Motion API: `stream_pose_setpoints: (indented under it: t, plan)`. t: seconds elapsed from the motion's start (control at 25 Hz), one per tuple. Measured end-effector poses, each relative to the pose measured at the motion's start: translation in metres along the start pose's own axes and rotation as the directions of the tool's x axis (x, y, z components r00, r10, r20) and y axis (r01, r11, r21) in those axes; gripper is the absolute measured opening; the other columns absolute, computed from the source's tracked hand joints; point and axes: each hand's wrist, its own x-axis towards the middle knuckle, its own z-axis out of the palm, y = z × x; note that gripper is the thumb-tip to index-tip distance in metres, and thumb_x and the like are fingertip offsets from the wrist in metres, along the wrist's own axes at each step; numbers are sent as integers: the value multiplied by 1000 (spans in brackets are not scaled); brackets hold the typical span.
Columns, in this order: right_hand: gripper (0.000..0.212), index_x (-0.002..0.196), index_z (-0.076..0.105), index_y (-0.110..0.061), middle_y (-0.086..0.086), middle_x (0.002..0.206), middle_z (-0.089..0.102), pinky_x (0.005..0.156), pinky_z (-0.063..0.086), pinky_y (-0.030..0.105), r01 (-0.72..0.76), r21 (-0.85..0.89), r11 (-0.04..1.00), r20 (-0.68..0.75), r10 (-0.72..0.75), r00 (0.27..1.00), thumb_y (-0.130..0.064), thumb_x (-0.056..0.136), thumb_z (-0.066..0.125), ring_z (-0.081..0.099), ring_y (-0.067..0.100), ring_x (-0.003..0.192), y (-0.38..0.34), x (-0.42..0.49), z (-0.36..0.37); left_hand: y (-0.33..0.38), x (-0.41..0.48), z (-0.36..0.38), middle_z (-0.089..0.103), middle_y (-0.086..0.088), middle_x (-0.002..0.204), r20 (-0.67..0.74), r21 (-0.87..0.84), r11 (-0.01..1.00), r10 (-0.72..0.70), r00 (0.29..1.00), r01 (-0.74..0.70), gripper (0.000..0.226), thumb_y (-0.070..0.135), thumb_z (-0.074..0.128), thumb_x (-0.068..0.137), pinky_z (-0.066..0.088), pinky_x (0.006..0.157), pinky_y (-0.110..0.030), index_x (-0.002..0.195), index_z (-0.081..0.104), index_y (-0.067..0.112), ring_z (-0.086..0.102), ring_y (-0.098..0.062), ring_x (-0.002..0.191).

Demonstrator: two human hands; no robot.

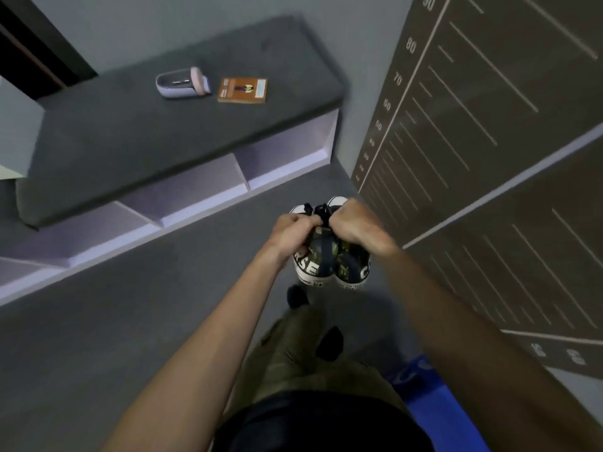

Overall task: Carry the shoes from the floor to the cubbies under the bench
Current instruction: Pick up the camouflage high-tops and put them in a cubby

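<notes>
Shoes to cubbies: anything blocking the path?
Nothing visible. Both hands, left hand and right hand, hold the shoes above bare floor. The nearest cubbies look open and empty; the bottle and book sit on top of the bench.

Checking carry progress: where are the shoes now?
Head view, centre: shoes held off the floor by left hand and right hand, near the cubbies.

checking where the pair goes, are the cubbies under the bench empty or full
Empty, as far as shown: the cubbies under the bench show only bare pale walls and floors. Their back parts are hidden. The sneakers are in hand.
</notes>
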Motion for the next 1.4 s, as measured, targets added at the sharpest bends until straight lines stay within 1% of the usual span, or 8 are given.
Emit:
stream_pose_setpoints:
  t: [0.16,0.32,0.52,0.72,1.0,1.2,1.28,1.4]
  plan:
    - [9,71,48,-17,2,73,53,69,48,34,3,-32,999,42,-2,999,-20,79,51,58,28,75,-5,84,-17,24,86,12,64,1,66,-42,-23,1000,-22,999,21,14,25,69,85,47,60,-28,88,72,12,60,-11,60]
    - [12,70,52,-13,5,68,54,52,35,27,9,-78,997,162,4,987,-15,81,47,55,25,64,-16,164,-30,45,162,21,65,2,66,-54,-68,994,-85,995,81,20,27,67,85,49,56,-24,89,75,8,61,-7,58]
    - [29,56,48,-16,2,56,50,51,36,28,18,-93,996,212,3,977,-9,84,46,50,20,53,-25,270,-27,57,262,29,68,-6,76,-59,-137,986,-108,992,99,29,23,67,86,49,55,-21,98,73,-3,64,-6,61]
    - [32,53,52,-20,-1,54,55,51,37,27,52,-106,993,230,-26,973,-13,84,50,55,18,52,-1,423,31,32,412,37,69,7,73,-180,-194,973,-163,970,127,9,16,70,89,49,64,-22,85,66,23,65,-13,72]
    - [20,74,67,-20,-3,67,60,53,39,28,170,-146,975,162,-145,976,-18,85,50,57,17,61,33,605,120,-30,607,51,58,-8,81,-247,-211,974,-131,960,79,8,10,66,90,42,66,-28,91,59,15,55,-19,76]
    - [19,83,68,-17,5,84,69,78,54,43,234,-119,965,61,-228,972,-16,88,49,66,28,85,42,686,164,-56,701,57,62,-7,81,-315,-250,968,-51,948,-31,5,3,63,90,48,76,-33,94,65,5,59,-20,77]
    - [20,86,68,-18,2,85,70,76,52,40,288,-120,950,25,-287,958,-16,90,49,65,25,85,39,716,175,-55,734,52,70,-9,95,-367,-220,974,-38,930,-47,24,6,65,90,53,82,-33,113,68,1,64,-19,84]
    - [19,85,68,-19,-2,80,65,66,41,31,396,-138,908,-68,-408,910,-18,88,49,60,19,77,24,766,189,-42,778,36,72,-4,88,-442,-133,983,54,896,-125,17,12,67,86,54,78,-30,101,72,6,67,-17,80]
